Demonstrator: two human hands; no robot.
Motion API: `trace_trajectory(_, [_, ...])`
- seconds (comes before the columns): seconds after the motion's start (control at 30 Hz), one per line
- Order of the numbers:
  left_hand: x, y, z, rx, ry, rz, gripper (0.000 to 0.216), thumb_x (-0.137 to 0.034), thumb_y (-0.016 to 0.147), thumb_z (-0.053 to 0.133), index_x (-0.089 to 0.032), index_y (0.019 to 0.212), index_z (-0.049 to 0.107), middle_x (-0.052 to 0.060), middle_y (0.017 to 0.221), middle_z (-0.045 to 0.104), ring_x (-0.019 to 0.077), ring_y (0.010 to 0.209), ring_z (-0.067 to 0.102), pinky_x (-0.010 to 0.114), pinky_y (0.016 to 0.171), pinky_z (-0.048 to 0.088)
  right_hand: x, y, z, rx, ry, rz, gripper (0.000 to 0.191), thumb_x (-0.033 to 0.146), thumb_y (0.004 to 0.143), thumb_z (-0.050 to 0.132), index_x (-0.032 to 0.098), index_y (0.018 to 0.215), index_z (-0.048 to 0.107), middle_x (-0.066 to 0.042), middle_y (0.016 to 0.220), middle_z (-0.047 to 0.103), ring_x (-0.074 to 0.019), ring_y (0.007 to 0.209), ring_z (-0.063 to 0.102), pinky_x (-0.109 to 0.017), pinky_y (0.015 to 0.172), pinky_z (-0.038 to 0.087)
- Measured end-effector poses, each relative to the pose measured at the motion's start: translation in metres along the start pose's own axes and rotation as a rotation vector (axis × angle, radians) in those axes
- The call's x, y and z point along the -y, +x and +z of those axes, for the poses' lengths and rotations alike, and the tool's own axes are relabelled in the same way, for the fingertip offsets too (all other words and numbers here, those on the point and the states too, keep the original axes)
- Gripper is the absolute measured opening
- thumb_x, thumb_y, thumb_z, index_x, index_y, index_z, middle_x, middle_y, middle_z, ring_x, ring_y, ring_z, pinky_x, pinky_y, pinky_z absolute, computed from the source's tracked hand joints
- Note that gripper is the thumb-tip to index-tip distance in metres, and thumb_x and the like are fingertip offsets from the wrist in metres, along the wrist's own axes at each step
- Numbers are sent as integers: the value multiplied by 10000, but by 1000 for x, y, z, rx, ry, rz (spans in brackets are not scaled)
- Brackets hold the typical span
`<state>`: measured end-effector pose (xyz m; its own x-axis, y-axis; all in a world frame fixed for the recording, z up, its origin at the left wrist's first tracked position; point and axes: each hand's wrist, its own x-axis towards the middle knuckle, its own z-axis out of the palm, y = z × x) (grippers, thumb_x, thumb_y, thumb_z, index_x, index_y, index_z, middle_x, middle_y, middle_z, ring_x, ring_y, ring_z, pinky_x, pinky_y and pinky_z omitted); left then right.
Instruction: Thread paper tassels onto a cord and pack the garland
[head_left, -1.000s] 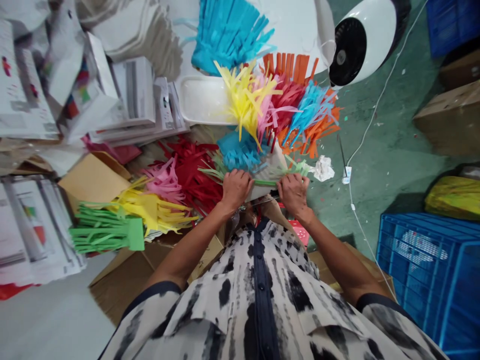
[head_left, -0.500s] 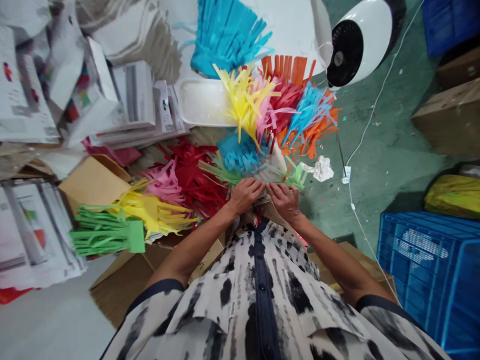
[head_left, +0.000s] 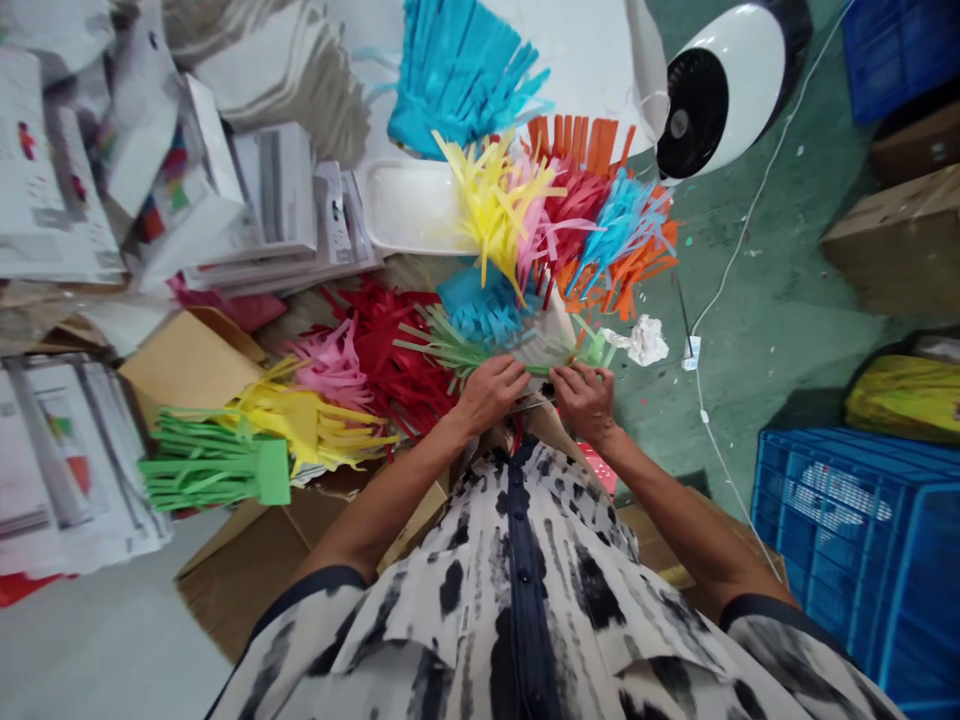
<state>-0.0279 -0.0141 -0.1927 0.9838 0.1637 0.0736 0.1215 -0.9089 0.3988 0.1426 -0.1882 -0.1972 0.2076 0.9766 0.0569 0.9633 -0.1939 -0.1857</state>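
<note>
My left hand (head_left: 491, 390) and my right hand (head_left: 583, 398) are close together in front of my chest, both with fingers closed on a strip of green fringed paper (head_left: 457, 350) that runs sideways between them. Just beyond the hands stands a bundle of fringed papers: blue (head_left: 480, 305), yellow (head_left: 491, 195), pink (head_left: 536, 235), red (head_left: 574, 190) and orange (head_left: 622, 270). A white card piece (head_left: 551, 325) shows behind the green strip.
Left of the hands lie red (head_left: 382, 350), pink (head_left: 330, 365), yellow (head_left: 307, 420) and green (head_left: 210, 465) fringed sheets over cardboard (head_left: 187, 360). Stacks of printed paper (head_left: 60, 460) fill the left. A white fan (head_left: 720, 85), a cable (head_left: 720, 290) and a blue crate (head_left: 855, 540) are on the right.
My hands came together from a wider grip on the green strip a second ago, then shifted slightly apart and up. The paper bundle stays in place.
</note>
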Motion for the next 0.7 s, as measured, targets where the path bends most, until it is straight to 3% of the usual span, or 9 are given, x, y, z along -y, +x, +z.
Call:
trace_trajectory(0.13, [0,20,15,93,33,34,233,-247,1071,463,-148,1051,673,111,1034,694,243,980,614,368,832,501,-3,6,-1,-31,-12,-5,215,226,1050,571,236,1154,759,-57,1169,806,-244,1164,617,-438,994,255])
trace_trajectory(0.37, [6,19,18,72,51,15,346,-241,1091,336,-144,1069,668,128,1021,688,253,977,626,387,853,490,3,15,4,-35,-8,11,146,248,1043,596,254,1077,738,-54,1125,792,-240,1147,597,-442,1035,249])
trace_trajectory(0.7, [19,11,17,1,37,-152,304,-301,1095,416,-170,1017,679,125,970,713,263,947,618,398,784,413,8,30,-7,60,32,188,185,296,1047,555,221,964,702,-74,1011,732,-261,1081,566,-446,984,280])
